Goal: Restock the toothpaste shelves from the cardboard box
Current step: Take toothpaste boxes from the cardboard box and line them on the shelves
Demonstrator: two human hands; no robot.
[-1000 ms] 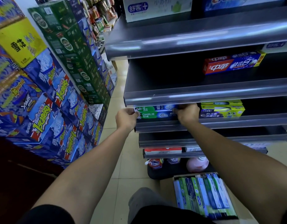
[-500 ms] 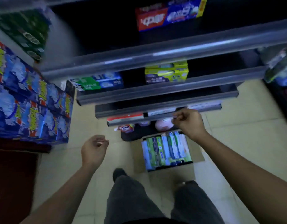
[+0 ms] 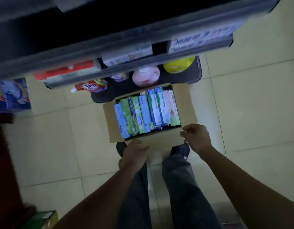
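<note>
an open brown cardboard box (image 3: 185, 103) sits on the pale tiled floor (image 3: 242, 113). blue printed cartons (image 3: 12, 95) stand well to its left.

Down from the shelves (image 3: 126, 52) to the cardboard box (image 3: 186, 103) — left hand (image 3: 134, 154) on its flap, right hand (image 3: 196, 138) pinching a corner.

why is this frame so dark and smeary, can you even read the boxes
Head view: underexposed and dim throughout; the shelves at the top are streaked by motion blur, their labels unreadable; the toothpaste boxes in the cardboard box show colours and shapes, but their print is too soft to read.
</note>
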